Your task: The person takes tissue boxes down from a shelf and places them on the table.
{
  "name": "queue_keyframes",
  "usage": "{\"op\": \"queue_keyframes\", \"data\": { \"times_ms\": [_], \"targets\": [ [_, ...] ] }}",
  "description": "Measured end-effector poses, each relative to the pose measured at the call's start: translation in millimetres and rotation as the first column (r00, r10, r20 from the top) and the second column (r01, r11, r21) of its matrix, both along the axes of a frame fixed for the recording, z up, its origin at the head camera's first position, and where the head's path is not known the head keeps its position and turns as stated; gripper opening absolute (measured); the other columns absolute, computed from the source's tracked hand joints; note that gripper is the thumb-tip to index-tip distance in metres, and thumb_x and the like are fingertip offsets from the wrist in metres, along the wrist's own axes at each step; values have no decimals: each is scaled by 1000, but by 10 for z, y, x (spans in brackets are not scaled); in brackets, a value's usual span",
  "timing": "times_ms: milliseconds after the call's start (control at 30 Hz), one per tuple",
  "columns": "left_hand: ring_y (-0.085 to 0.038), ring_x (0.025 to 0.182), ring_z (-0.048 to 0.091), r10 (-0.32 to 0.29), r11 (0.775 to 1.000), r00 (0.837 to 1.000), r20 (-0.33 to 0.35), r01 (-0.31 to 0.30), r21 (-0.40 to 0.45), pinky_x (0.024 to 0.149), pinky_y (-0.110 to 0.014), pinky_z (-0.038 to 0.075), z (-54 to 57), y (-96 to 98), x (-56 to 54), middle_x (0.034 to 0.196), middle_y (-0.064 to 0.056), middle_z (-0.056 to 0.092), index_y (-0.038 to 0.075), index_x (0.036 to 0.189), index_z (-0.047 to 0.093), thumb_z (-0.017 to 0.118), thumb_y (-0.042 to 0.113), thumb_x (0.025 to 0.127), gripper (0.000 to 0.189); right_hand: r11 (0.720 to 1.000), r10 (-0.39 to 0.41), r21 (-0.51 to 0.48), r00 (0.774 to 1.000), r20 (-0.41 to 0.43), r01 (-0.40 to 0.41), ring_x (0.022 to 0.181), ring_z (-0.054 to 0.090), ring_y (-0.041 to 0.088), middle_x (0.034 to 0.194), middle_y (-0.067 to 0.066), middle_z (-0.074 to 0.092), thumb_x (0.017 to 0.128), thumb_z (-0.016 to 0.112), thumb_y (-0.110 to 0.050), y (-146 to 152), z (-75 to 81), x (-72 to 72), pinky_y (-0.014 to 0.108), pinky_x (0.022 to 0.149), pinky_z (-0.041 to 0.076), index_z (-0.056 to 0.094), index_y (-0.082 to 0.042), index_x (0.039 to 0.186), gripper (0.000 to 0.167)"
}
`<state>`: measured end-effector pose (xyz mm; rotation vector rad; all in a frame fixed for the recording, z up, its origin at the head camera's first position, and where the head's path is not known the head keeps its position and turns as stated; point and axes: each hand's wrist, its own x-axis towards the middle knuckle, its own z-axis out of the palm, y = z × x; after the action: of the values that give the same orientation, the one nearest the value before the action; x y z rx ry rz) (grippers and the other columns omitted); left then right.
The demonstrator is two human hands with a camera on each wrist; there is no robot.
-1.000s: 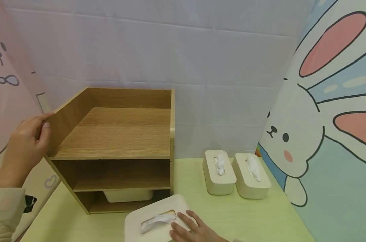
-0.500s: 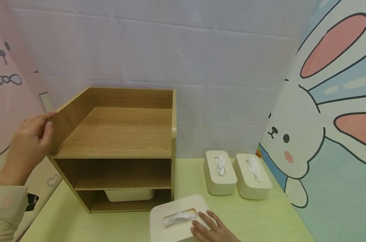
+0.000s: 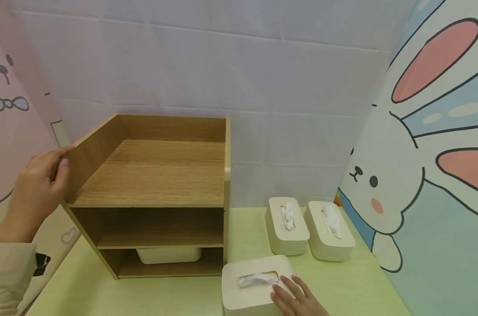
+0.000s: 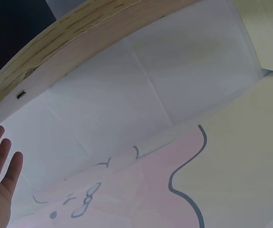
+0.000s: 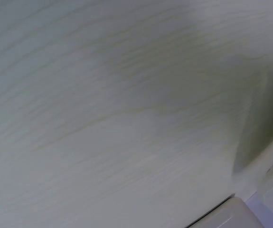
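Note:
At the left in the head view, my left hand [image 3: 39, 188] grips the left side panel of a wooden desktop shelf [image 3: 172, 173], thumb on its inner face. The left wrist view shows three fingers [image 4: 13, 168] beside the panel's outer side. My right hand [image 3: 300, 298] rests on the right end of a cream tissue box [image 3: 243, 292] at the front, with spread, fairly straight fingers on the lid beside the slot. White tissue lies in that slot. My right thumb is hidden, and the right wrist view shows mostly pale tabletop.
Two more cream tissue boxes, one [image 3: 288, 228] left of the other [image 3: 329, 230], stand at the back right. A cream container [image 3: 169, 254] sits in the shelf's lowest compartment. Printed cloth walls, including a rabbit cloth [image 3: 381, 175], enclose the pale green table [image 3: 152, 298].
The front tissue box has moved to the right together with my right hand, away from in front of the shelf. My left hand has kept its hold on the shelf panel.

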<state>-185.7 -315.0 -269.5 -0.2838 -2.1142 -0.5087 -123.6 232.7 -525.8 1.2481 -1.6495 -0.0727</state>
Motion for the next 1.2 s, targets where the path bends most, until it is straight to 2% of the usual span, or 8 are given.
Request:
{"op": "queue_keyframes", "data": {
  "times_ms": [167, 333, 533, 667, 800, 967, 1067, 1200],
  "targets": [
    [-35, 86, 46, -2, 1000, 1000, -1, 2, -4, 74, -17, 24, 0, -9, -1, 92, -24, 59, -2, 117, 59, 42, 8, 90, 33, 999, -35, -14, 999, 4, 35, 123, 45, 37, 125, 11, 55, 99, 22, -42, 63, 3, -15, 50, 108, 27, 46, -1, 130, 57],
    [-36, 87, 47, -1, 1000, 1000, -10, 1, -9, 77, -17, 25, -3, -5, -7, 92, -23, 59, -1, 117, 59, 42, 9, 90, 33, 998, -63, 0, 997, 50, 63, 120, 47, 37, 124, 13, 56, 97, 26, -44, 118, -89, -56, 51, 109, 24, 47, 0, 129, 59],
    [-39, 94, 48, -1, 1000, 1000, 13, 1, 7, 87, -19, 29, 2, 11, 7, 100, -25, 60, -1, 118, 58, 41, 10, 91, 34, 991, -129, -14, 986, 107, 131, 117, 49, 35, 119, 13, 57, 96, 28, -48, 118, -172, -86, 51, 111, 21, 46, 1, 130, 62],
    [-41, 98, 48, 4, 1000, 1000, 30, -4, 14, 93, -24, 31, 3, 12, 17, 105, -27, 59, -1, 119, 57, 41, 10, 92, 34, 983, -170, -43, 978, 119, 176, 108, 53, 35, 115, 14, 58, 94, 32, -44, 75, -177, -109, 49, 104, 29, 50, 1, 126, 57],
    [-40, 96, 48, 1, 1000, 1000, 23, -1, 14, 91, -25, 31, -1, 10, 17, 104, -27, 59, -1, 119, 57, 41, 10, 92, 34, 969, -234, -51, 962, 140, 243, 101, 55, 35, 113, 14, 59, 76, 50, -40, 5, -154, -123, 47, 88, 35, 55, 0, 115, 56],
    [-40, 95, 48, 7, 1000, 1000, 14, -7, 8, 88, -28, 31, 1, 17, 16, 103, -27, 59, -2, 118, 58, 41, 10, 91, 34, 940, -332, -21, 928, 167, 340, 99, 56, 34, 112, 14, 59, 34, 73, -43, -84, -139, -108, 46, 81, 41, 55, -1, 112, 90],
    [-40, 96, 48, 16, 1000, 1000, 24, -16, 4, 88, -33, 32, 1, 21, 20, 105, -27, 59, -2, 120, 57, 41, 10, 92, 35, 926, -372, -8, 914, 162, 378, 98, 56, 34, 112, 15, 58, 28, 77, -45, -126, -156, -105, 47, 76, 45, 52, -2, 112, 98],
    [-41, 98, 48, 11, 1000, 1000, 28, -12, 13, 93, -30, 33, -3, 16, 17, 107, -27, 59, -1, 120, 57, 40, 11, 92, 35, 918, -392, 2, 906, 157, 397, 97, 55, 34, 116, 18, 56, 35, 74, -40, -161, -195, -111, 48, 73, 48, 50, -3, 112, 89]
  ]
}}
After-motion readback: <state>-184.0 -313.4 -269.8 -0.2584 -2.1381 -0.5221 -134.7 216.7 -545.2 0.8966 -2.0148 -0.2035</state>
